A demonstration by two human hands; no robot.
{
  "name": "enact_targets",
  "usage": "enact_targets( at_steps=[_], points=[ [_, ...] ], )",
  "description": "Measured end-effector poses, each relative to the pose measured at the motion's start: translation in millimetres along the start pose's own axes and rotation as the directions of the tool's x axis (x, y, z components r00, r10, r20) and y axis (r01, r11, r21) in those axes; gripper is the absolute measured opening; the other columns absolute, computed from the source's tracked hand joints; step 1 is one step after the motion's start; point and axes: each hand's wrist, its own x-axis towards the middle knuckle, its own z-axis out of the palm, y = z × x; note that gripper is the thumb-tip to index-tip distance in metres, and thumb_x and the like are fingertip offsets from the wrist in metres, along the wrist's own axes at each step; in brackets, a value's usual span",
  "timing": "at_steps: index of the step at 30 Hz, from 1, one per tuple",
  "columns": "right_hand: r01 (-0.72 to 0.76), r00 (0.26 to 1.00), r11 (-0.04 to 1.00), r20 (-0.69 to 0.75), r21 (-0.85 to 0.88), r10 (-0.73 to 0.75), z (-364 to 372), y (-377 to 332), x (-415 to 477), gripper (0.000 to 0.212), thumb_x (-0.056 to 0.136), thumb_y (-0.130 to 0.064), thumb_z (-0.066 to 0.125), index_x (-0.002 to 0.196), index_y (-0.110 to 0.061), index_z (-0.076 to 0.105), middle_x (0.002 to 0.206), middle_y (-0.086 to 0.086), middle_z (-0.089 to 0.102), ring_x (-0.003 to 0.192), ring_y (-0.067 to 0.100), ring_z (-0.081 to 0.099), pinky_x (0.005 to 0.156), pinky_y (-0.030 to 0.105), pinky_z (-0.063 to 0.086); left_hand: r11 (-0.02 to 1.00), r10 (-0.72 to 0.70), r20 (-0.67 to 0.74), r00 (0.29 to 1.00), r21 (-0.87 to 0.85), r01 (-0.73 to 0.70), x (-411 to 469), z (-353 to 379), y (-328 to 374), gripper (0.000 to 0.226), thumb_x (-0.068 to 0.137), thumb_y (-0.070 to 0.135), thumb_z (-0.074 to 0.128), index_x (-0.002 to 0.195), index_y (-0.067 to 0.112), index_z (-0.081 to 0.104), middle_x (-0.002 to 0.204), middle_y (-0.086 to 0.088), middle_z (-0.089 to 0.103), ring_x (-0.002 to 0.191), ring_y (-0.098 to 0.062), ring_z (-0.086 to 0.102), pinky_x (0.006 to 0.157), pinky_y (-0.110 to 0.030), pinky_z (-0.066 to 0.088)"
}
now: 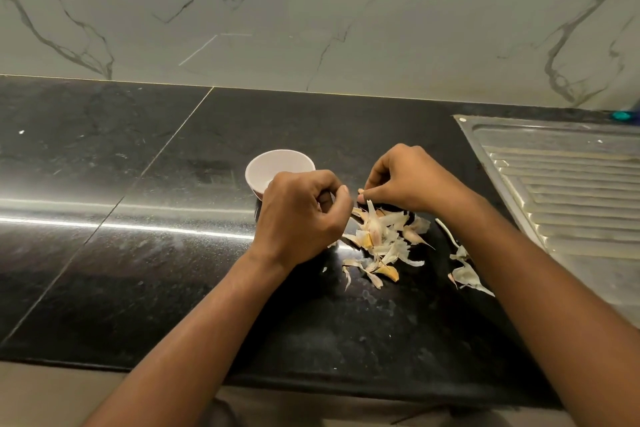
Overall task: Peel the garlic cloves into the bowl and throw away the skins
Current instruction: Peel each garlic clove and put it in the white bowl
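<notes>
Both forearms reach in from the near side. Left hand (301, 215): back uppermost, fingers curled inward. Right hand (412, 180): fingers curled, thumb and forefinger tips pinched, pointing left. Hands close together, not touching.

Occlusion log | my left hand (298, 218) hides bowl (277, 165) near rim and its own grip contents | right hand (412, 180) pinch: too small to tell | drainboard (571, 191) cropped right

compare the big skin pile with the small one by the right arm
The big pile has many pieces; the small pile has only a few. The big pile lies nearer the bowl; the small pile lies nearer the drainboard. The big pile shows yellowish bits; the small pile looks paler. Both lie loose on the black counter, outside the bowl.
</notes>
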Motion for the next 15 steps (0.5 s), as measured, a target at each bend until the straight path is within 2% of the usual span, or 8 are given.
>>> enact_targets(
  at_steps=[4, 7, 10, 13, 15],
  points=[
    [0.037, 0.999, 0.999, 0.032, 0.02, -0.037, 0, 2, -5, 0.005, 0.094, -0.028, 0.083, 0.091, -0.025, 0.081, 0.083, -0.008, 0.076, 0.079, 0.009, 0.074, 0.064, 0.023, 0.056, 1.0, 0.002, 0.032, 0.999, -0.01, -0.002, 1, 1, 2, 0.019, 0.092, 0.017, 0.071, 0.075, 0.017, 0.078, 0.06, 0.015, 0.065, 0.052, -0.009, 0.061, 0.055, -0.028, 0.051],
    [0.057, 0.998, 0.992, -0.029, 0.112, -0.054, -4, 11, -12, 0.003, 0.096, -0.027, 0.08, 0.093, -0.025, 0.081, 0.083, -0.008, 0.075, 0.079, 0.008, 0.071, 0.065, 0.022, 0.052, 0.999, -0.012, 0.064, 0.998, -0.038, 0.015, 1, 1, 2, 0.012, 0.095, 0.017, 0.072, 0.09, 0.017, 0.083, 0.068, 0.017, 0.069, 0.06, -0.005, 0.064, 0.061, -0.02, 0.052],
    [0.089, 0.993, 0.984, -0.09, 0.154, -0.076, -7, 18, -15, 0.002, 0.095, -0.029, 0.081, 0.094, -0.027, 0.08, 0.084, -0.009, 0.074, 0.079, 0.006, 0.069, 0.068, 0.023, 0.05, 0.997, -0.039, 0.054, 0.998, -0.057, 0.042, 3, 2, 1, 0.011, 0.096, 0.018, 0.072, 0.095, 0.018, 0.083, 0.073, 0.016, 0.072, 0.066, -0.006, 0.068, 0.067, -0.026, 0.058],
    [0.116, 0.992, 0.983, -0.069, 0.144, -0.107, -1, 16, -10, 0.016, 0.091, -0.037, 0.084, 0.104, -0.03, 0.08, 0.087, -0.011, 0.075, 0.081, 0.004, 0.071, 0.07, 0.024, 0.054, 0.997, -0.05, 0.031, 0.998, -0.054, 0.052, 3, 3, 0, 0.012, 0.095, 0.015, 0.071, 0.091, 0.017, 0.083, 0.07, 0.013, 0.072, 0.062, -0.011, 0.068, 0.061, -0.035, 0.058],
    [0.133, 0.991, 0.984, -0.04, 0.122, -0.129, 3, 11, -5, 0.028, 0.09, -0.04, 0.085, 0.115, -0.03, 0.079, 0.09, -0.011, 0.075, 0.082, 0.004, 0.07, 0.071, 0.023, 0.055, 0.997, -0.062, 0.011, 0.998, -0.047, 0.062, 3, 2, 0, 0.013, 0.094, 0.013, 0.071, 0.088, 0.015, 0.082, 0.067, 0.012, 0.071, 0.059, -0.013, 0.066, 0.058, -0.035, 0.057]
  ],
)
